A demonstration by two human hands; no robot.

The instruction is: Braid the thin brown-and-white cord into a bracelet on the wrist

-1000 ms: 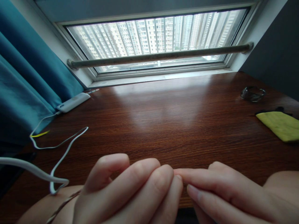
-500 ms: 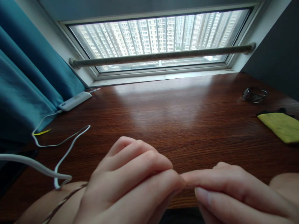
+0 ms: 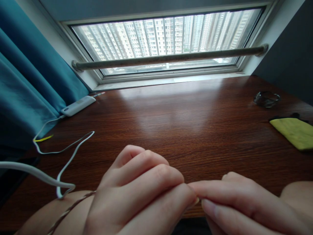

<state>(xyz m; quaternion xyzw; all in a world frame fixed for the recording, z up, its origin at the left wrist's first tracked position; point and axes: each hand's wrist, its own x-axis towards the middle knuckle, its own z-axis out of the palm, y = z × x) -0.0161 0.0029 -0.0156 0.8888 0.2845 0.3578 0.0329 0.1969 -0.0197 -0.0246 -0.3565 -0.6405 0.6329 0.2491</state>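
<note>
My left hand [image 3: 141, 192] is curled at the near edge of the dark wooden desk [image 3: 186, 124], its fingers bent and pressed together. My right hand [image 3: 242, 204] meets it from the right, its index finger and thumb pinched against my left fingertips. What they pinch is hidden. A thin twisted brown cord [image 3: 67, 210] runs across my left wrist toward the bottom left.
A white power bank [image 3: 78, 105] lies at the back left with a white cable [image 3: 66, 163] looping over the desk. Teal curtain [image 3: 29, 88] hangs at the left. A yellow-green cloth [image 3: 294, 132] and a small glass object [image 3: 266, 99] lie at the right. The window [image 3: 166, 39] is behind.
My left fingers have curled over more and rolled slightly against my right fingertips. The view has shifted a little. Nothing on the desk has moved.
</note>
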